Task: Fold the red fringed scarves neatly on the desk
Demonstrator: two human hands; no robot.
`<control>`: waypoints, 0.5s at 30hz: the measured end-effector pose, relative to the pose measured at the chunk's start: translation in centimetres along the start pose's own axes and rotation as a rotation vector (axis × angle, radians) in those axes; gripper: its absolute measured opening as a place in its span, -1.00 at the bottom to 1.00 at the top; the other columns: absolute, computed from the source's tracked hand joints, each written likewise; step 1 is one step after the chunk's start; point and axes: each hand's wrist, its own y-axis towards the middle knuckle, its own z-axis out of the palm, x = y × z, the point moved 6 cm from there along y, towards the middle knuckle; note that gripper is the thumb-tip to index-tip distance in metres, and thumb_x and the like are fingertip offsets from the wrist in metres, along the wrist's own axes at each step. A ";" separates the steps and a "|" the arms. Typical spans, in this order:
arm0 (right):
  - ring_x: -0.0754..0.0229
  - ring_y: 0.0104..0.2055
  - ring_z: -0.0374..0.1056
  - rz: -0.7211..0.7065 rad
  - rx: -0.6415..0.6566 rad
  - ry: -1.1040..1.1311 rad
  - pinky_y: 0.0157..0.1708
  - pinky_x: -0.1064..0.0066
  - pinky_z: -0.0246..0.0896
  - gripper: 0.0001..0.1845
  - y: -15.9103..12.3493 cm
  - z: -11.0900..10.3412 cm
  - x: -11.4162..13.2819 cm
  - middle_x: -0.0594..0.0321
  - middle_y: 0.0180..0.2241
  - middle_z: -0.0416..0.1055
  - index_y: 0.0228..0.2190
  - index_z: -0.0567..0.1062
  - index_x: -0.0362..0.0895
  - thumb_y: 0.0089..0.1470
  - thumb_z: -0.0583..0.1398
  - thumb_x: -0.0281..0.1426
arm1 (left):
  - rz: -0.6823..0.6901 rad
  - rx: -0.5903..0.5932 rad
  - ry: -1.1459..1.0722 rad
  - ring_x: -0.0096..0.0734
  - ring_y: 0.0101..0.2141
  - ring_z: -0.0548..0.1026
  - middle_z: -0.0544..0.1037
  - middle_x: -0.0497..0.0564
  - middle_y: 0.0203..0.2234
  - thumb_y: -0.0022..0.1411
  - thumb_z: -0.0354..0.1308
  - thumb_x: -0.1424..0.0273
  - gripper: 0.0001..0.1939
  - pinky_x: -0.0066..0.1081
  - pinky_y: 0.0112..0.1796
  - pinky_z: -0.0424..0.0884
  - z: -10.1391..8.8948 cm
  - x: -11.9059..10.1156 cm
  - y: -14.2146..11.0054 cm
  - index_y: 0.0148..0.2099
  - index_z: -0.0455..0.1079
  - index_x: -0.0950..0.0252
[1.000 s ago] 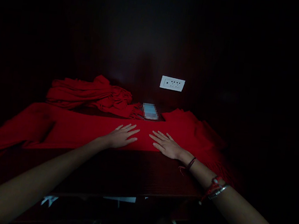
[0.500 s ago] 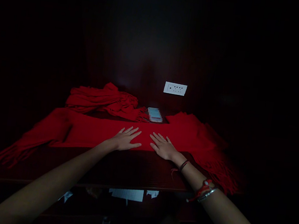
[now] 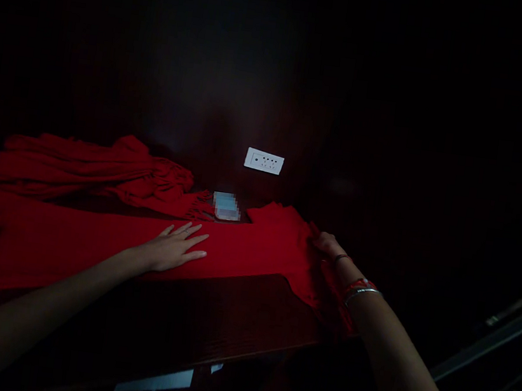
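A red fringed scarf (image 3: 234, 250) lies stretched across a dark wooden surface (image 3: 236, 314). My left hand (image 3: 174, 249) rests flat on its middle, fingers spread, with a ring on one finger. At the scarf's right part, my right hand (image 3: 329, 244) is closed on the cloth, which bunches and hangs below it; the fingertips are partly hidden. Behind the flat cloth, a second red scarf (image 3: 96, 167) sits in a loose heap at the left, its fringe reaching a phone-like rectangular object (image 3: 226, 206) that is pixelated.
A white socket panel (image 3: 264, 161) is fixed to the dark back wall. Pale paper (image 3: 159, 382) shows below the front edge of the surface. A light rail (image 3: 486, 347) runs slantwise at the lower right. Much of the surroundings is too dark to make out.
My right hand has left the scarf's middle, moved right and closed on the cloth, drawing its right end together. My left hand stays flat on the scarf. The view has turned right.
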 end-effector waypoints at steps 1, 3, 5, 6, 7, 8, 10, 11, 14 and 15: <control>0.07 -0.27 0.33 0.014 0.010 0.019 -0.39 0.43 0.20 -0.71 0.5 0.0 -0.1 0.00 -0.34 0.41 -0.28 0.43 -0.22 -0.09 0.09 -0.37 | 0.012 -0.005 -0.001 -0.16 0.13 -0.21 -0.14 0.06 0.15 0.11 -0.30 0.00 -0.38 -0.06 0.02 -0.19 0.0 -0.3 0.7 0.17 -0.11 0.15; 0.11 -0.31 0.34 0.036 0.025 0.067 -0.45 0.47 0.19 -0.76 1.3 0.2 -0.1 0.03 -0.37 0.41 -0.35 0.44 -0.21 -0.13 0.11 -0.40 | 0.030 0.000 -0.001 -0.15 0.13 -0.21 -0.14 0.07 0.15 0.11 -0.31 -0.01 -0.37 -0.06 0.02 -0.18 0.3 -0.9 2.1 0.17 -0.11 0.15; 0.16 -0.37 0.34 0.045 0.035 0.128 -0.50 0.50 0.18 -0.80 1.9 0.4 0.1 0.08 -0.41 0.42 -0.39 0.43 -0.20 -0.15 0.13 -0.41 | 0.043 0.007 -0.006 -0.15 0.12 -0.20 -0.14 0.07 0.15 0.11 -0.31 -0.01 -0.36 -0.06 0.01 -0.18 0.8 -1.2 3.3 0.17 -0.12 0.15; 0.18 -0.40 0.34 0.045 0.039 0.162 -0.53 0.51 0.17 -0.82 2.0 0.5 0.1 0.12 -0.43 0.42 -0.40 0.42 -0.20 -0.16 0.13 -0.42 | 0.049 0.008 -0.008 -0.16 0.13 -0.20 -0.14 0.06 0.15 0.11 -0.31 -0.01 -0.37 -0.05 0.01 -0.18 1.1 -1.3 3.7 0.17 -0.12 0.15; 0.21 -0.43 0.33 0.039 0.042 0.198 -0.54 0.53 0.16 -0.83 2.1 0.6 0.1 0.15 -0.45 0.41 -0.41 0.41 -0.19 -0.16 0.13 -0.43 | 0.052 0.008 -0.009 -0.16 0.13 -0.20 -0.14 0.06 0.15 0.11 -0.32 0.00 -0.37 -0.04 0.01 -0.17 1.4 -1.3 3.9 0.17 -0.12 0.14; 0.24 -0.45 0.33 0.029 0.044 0.235 -0.56 0.54 0.16 -0.83 2.1 0.8 0.1 0.17 -0.46 0.41 -0.40 0.40 -0.19 -0.16 0.13 -0.44 | 0.053 0.005 -0.008 -0.17 0.13 -0.20 -0.14 0.05 0.15 0.12 -0.32 0.00 -0.38 -0.04 0.01 -0.17 1.6 -1.2 4.1 0.17 -0.12 0.14; 0.30 -0.49 0.31 0.000 0.043 0.312 -0.56 0.57 0.16 -0.83 2.0 0.9 0.1 0.21 -0.45 0.41 -0.38 0.38 -0.19 -0.11 0.12 -0.42 | 0.057 -0.001 0.004 -0.18 0.13 -0.20 -0.12 0.02 0.15 0.13 -0.33 0.02 -0.40 -0.04 0.01 -0.17 1.8 -1.2 4.1 0.17 -0.12 0.13; 0.32 -0.49 0.30 -0.016 0.040 0.349 -0.56 0.58 0.16 -0.82 1.9 0.9 0.1 0.22 -0.44 0.40 -0.36 0.37 -0.19 -0.08 0.11 -0.39 | 0.060 -0.001 0.009 -0.18 0.13 -0.20 -0.11 0.01 0.15 0.13 -0.33 0.02 -0.40 -0.04 0.01 -0.16 1.9 -1.2 4.1 0.17 -0.11 0.13; 0.33 -0.50 0.29 -0.058 0.035 0.427 -0.52 0.55 0.19 -0.77 1.8 0.8 0.3 0.21 -0.43 0.40 -0.34 0.35 -0.19 -0.05 0.11 -0.30 | 0.056 -0.004 0.012 -0.20 0.13 -0.19 -0.09 -0.01 0.14 0.13 -0.33 0.01 -0.40 -0.05 0.01 -0.17 1.7 -1.2 3.9 0.17 -0.11 0.12; 0.32 -0.49 0.29 -0.070 0.033 0.439 -0.50 0.53 0.20 -0.75 1.8 0.8 0.5 0.20 -0.42 0.40 -0.34 0.36 -0.20 -0.06 0.13 -0.29 | 0.051 -0.005 0.011 -0.21 0.13 -0.19 -0.09 -0.01 0.14 0.12 -0.34 0.01 -0.40 -0.05 0.01 -0.17 1.7 -1.2 3.9 0.17 -0.12 0.11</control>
